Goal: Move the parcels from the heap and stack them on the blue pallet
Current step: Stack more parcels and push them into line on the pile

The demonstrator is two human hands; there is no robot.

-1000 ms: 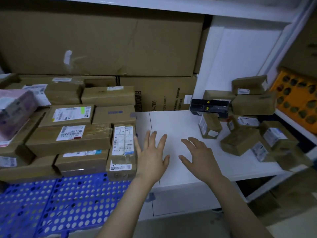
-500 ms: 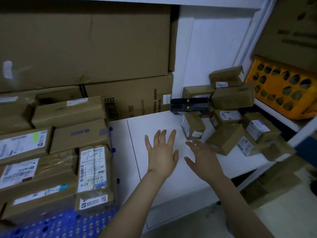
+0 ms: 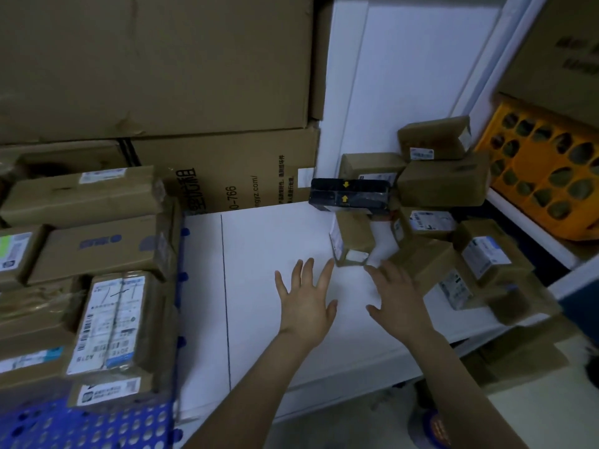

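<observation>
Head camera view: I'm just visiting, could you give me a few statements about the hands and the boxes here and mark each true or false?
1. The left hand and the right hand hold nothing, with fingers spread over the white shelf. True.
2. The black box lies on the blue pallet. False: it sits in the heap on the white shelf.
3. Some labelled parcels are already stacked on the blue pallet. True.
4. The orange crate stands left of the blue pallet. False: it is at the far right, behind the heap.
</observation>
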